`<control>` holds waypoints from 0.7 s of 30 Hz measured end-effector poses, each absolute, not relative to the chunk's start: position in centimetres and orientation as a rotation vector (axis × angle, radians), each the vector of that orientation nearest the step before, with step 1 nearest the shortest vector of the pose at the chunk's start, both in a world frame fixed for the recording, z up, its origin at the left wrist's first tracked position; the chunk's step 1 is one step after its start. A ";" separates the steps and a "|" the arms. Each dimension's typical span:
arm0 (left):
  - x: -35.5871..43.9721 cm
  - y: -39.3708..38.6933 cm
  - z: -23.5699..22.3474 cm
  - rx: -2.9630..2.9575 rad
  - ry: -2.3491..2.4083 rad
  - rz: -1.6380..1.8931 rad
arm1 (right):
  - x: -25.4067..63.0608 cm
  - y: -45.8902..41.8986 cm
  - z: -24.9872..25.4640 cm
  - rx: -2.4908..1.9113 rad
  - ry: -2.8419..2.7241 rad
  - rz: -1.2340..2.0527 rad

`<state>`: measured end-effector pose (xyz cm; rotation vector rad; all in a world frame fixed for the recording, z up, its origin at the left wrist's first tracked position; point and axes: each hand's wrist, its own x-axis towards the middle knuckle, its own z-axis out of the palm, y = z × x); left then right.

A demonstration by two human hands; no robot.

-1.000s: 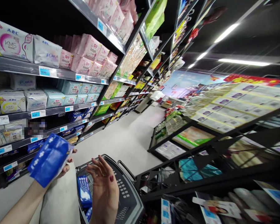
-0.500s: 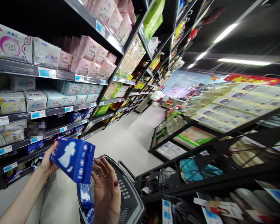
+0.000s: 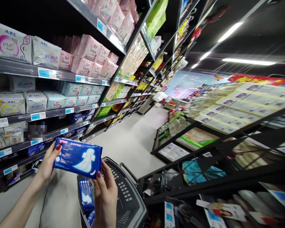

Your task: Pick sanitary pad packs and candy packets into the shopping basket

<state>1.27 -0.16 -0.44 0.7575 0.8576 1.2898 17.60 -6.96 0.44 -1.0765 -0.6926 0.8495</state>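
A blue pack of sanitary pads (image 3: 77,157), printed with a white winged pad, is held up in front of me by both hands. My left hand (image 3: 48,160) grips its left end, thumb on the printed face. Around the lower right corner closes my right hand (image 3: 106,190), its thumb pressed on the front and the fingers behind. Below, a dark grey shopping basket (image 3: 130,196) has more blue packs (image 3: 86,194) inside, partly hidden by my right hand and the held pack.
Shelves on the left carry pink packs (image 3: 89,47), light-blue packs (image 3: 72,89) and white ABC packs (image 3: 11,103). A dark rack (image 3: 180,175) with bagged goods lines the right. Between them runs the aisle floor (image 3: 130,133).
The pack has turned so its broad printed face is toward me. My right hand, open beside it before, has closed on its right end.
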 end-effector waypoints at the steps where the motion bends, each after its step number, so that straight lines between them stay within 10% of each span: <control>1: 1.3 -0.2 -0.4 0.763 0.862 1.274 | 17.8 -6.9 0.3 -1.079 -0.698 0.854; 21: -1.8 0.1 0.9 1.606 0.366 1.207 | 21.5 -7.5 -2.2 -0.888 -1.185 0.546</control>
